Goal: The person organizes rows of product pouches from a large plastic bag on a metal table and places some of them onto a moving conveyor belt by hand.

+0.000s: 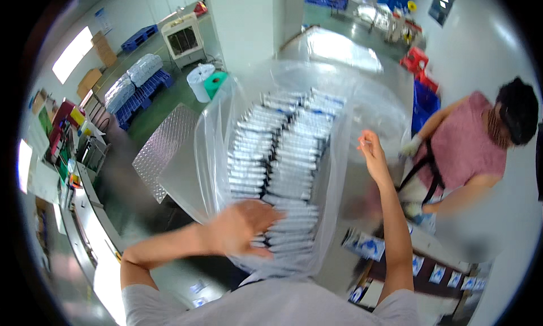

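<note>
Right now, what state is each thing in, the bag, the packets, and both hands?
Clear plastic bag: open, held up, filled.
White packets: stacked in two rows inside the bag.
Left hand: pressed flat against the bag's lower front, motion-blurred.
Right hand: raised, pinching the bag's right edge.
Blue-and-white packets: lying loose on the table at lower right.

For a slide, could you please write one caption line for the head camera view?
Left hand presses stacked white packets inside a clear plastic bag; right hand lifts the bag's edge.
</note>
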`<state>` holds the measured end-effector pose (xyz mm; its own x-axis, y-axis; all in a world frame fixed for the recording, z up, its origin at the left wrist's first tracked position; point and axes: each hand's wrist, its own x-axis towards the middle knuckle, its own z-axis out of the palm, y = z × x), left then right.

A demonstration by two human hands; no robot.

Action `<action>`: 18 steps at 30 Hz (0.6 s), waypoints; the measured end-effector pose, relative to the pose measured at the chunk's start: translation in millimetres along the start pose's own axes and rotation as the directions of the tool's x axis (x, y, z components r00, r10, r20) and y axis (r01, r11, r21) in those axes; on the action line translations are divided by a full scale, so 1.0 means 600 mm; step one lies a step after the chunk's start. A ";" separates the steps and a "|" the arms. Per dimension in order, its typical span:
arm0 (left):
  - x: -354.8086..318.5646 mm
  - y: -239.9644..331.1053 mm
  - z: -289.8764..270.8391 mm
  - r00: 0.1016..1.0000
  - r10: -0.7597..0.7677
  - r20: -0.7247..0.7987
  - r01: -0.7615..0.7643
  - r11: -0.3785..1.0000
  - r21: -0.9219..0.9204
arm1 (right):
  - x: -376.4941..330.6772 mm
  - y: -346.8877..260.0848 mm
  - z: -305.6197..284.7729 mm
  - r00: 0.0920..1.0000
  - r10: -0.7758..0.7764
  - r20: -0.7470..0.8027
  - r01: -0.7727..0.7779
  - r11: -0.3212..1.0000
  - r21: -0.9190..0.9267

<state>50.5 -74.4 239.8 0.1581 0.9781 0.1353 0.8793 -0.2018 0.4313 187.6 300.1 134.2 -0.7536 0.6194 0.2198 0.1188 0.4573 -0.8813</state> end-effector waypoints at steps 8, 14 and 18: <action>-0.085 0.085 0.135 0.961 0.112 0.254 -0.141 0.985 0.098 | -0.349 0.140 0.136 0.887 0.448 0.114 -0.462 0.845 0.269; -0.087 0.091 0.083 0.995 0.096 -0.026 -0.094 0.995 0.039 | -0.450 0.190 0.200 0.822 0.534 0.196 -0.568 0.787 0.241; -0.112 0.102 0.065 0.989 0.035 -0.146 -0.032 0.999 0.026 | -0.443 0.184 0.210 0.836 0.507 0.208 -0.545 0.812 0.209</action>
<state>111.3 -150.4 222.2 0.1219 0.9526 0.2788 0.8853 -0.2313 0.4034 319.5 105.8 -74.2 -0.7042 0.6177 -0.3501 0.3720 -0.0990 -0.9229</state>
